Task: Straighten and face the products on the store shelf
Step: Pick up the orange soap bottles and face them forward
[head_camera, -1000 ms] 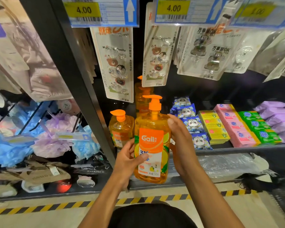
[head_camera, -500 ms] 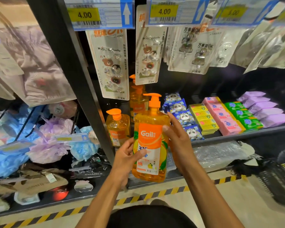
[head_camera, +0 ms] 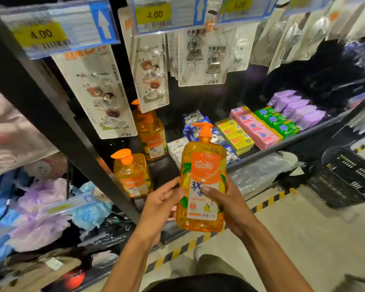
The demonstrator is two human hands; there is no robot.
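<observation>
Left hand [head_camera: 159, 204] and right hand [head_camera: 226, 204] grip the upright pump bottle [head_camera: 201, 178]

Upright orange pump bottle [head_camera: 202, 178], label forward

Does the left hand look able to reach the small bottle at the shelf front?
Probably not yet: left hand and right hand both grip the large bottle; otherwise nothing blocks the small bottle.

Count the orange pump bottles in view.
4. The held bottle, between left hand and right hand; front-left bottle; middle bottle behind it; back bottle, mostly hidden by a hanging card. More may be hidden.
</observation>
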